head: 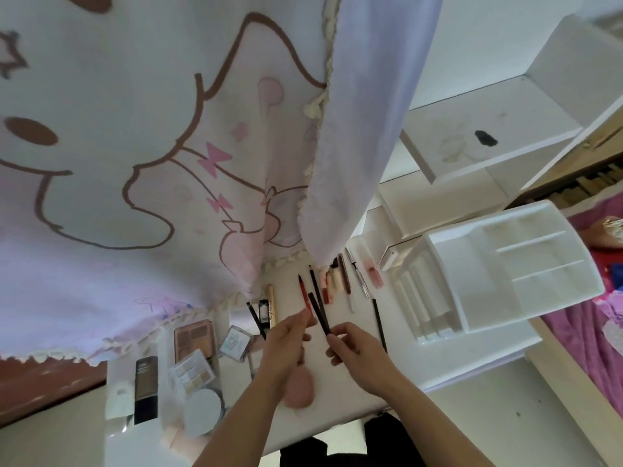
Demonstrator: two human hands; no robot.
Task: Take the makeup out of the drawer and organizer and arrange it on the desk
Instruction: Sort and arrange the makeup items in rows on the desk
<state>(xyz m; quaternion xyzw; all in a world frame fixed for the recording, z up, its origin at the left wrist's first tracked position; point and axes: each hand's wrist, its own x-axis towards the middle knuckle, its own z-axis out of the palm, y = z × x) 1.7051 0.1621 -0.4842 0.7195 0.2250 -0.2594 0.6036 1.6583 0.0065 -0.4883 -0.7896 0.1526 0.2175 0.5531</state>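
Over the white desk (340, 392) my left hand (286, 342) pinches a red liner pencil (303, 291) by its lower end. My right hand (350, 345) pinches two dark pencils (318, 308) that cross each other above the fingers. A row of lip tubes and liners (340, 278) lies just beyond the hands, and one black pencil (379, 323) lies to the right. Palettes (195, 335), a black foundation tube (146, 387), a round compact (204, 411) and a pink sponge (300, 392) lie at the left. The white organizer (505, 267) stands at the right with bare compartments.
A pink cartoon curtain (151, 146) hangs low over the desk's far side and hides its back part. White shelves (488, 136) rise behind the organizer. A bed with pink fabric (593, 325) lies to the right of the desk edge.
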